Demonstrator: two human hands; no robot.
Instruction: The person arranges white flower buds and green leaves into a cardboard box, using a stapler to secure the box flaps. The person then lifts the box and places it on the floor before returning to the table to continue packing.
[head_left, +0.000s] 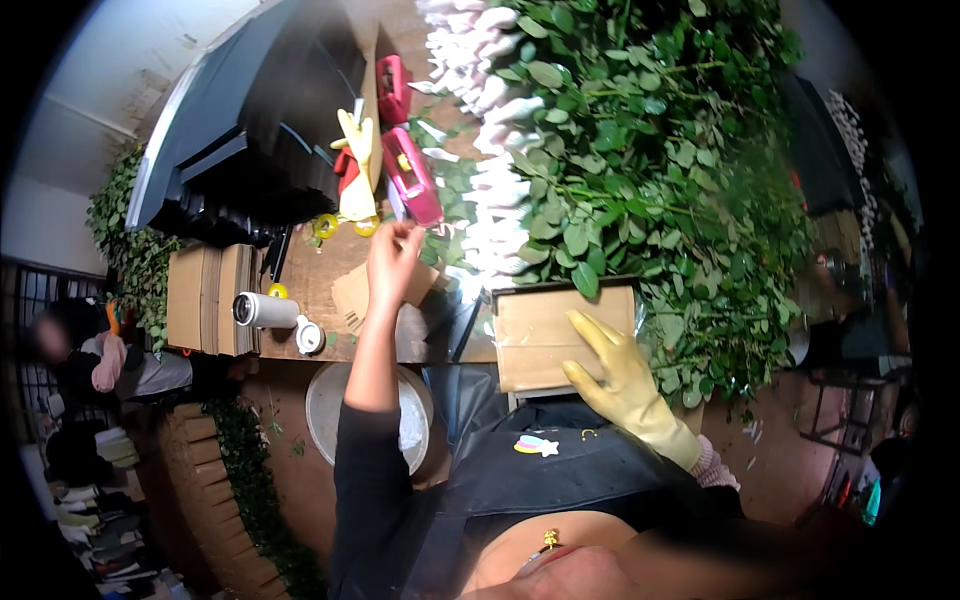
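Observation:
My left hand, bare, reaches over the wooden table beside the lower end of a pink tape dispenser. Its fingers are curled together; whether they pinch anything is too small to tell. A yellow rubber glove covers my right hand, which lies with fingers spread on a cardboard sheet in a dark-edged tray or frame. Beyond the cardboard, leafy rose stems are piled, with white-wrapped flower heads along their left side. Another yellow rubber glove rests near the dispenser.
A white bottle and its cap stand near the table's front edge, by stacked cardboard. Tape rolls, a second pink dispenser and dark stacked sheets lie farther back. A round bin is below; another person is at left.

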